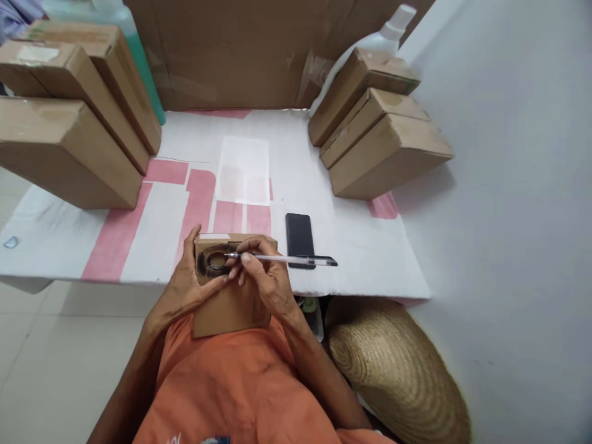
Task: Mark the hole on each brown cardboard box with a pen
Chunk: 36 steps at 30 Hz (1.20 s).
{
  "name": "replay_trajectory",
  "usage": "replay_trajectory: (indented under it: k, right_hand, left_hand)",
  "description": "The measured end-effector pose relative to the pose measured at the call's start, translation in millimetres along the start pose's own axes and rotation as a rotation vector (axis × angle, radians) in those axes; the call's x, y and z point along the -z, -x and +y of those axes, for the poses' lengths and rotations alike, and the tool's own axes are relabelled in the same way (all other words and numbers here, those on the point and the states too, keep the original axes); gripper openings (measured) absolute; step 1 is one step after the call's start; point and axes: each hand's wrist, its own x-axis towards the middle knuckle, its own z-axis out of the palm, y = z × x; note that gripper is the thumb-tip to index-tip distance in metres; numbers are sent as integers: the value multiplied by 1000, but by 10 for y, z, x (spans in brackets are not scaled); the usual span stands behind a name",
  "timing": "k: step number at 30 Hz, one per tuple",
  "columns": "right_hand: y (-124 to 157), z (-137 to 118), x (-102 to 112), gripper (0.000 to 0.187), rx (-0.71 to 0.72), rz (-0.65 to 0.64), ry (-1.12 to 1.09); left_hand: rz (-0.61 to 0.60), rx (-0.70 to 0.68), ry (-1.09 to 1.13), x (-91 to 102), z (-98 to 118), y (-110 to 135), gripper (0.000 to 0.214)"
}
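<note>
A small brown cardboard box point(231, 308) rests on my lap against the table's near edge. My left hand point(187, 280) is closed around its left side, thumb up along the edge. My right hand point(263, 274) pinches a clear pen point(287, 260), its tip touching the box's top face. Dark scribbled loops point(213, 261) cover that face where the tip rests.
A black phone point(300, 237) lies on the white and pink table cover point(324, 203). A white sheet point(243, 169) lies behind it. Cardboard boxes are stacked at left point(69, 111) and right point(379, 142). A woven straw hat point(398, 370) sits below right.
</note>
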Motion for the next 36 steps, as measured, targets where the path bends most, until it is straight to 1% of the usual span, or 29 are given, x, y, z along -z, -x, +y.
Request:
replay_trajectory:
  k: [7, 12, 15, 19, 22, 24, 26, 29, 33, 36]
  right_hand:
    - [-22, -39, -52, 35, -3, 57, 93]
    - [-46, -32, -105, 20, 2, 72, 178]
    - [-56, -23, -118, 17, -16, 66, 220]
    - [-53, -49, -109, 14, -15, 29, 223]
    - [-39, -80, -68, 12, -12, -13, 268]
    - [-28, -94, -22, 14, -25, -13, 310]
    - [-19, -104, 31, 16, -19, 30, 342]
    - [-23, -125, 96, 19, 17, 131, 365]
    - [-61, -160, 104, 21, 45, 252, 340]
    - [-96, -160, 40, 21, 68, 250, 283]
  left_hand:
    - [-9, -15, -9, -25, -8, -36, 123]
    - [-13, -9, -12, -16, 5, -68, 123]
    - [-4, -4, -10, -17, -30, -79, 124]
    - [1, 4, 13, -28, -95, -83, 126]
    - [6, 11, 23, -31, -103, -78, 124]
    - [10, 19, 9, -26, -85, -71, 125]
    - [9, 26, -6, -18, -59, -63, 125]
    - [6, 29, -2, -12, -28, -58, 124]
    - [3, 24, -1, -16, -11, -66, 122]
    - [9, 17, -17, -15, -6, -72, 123]
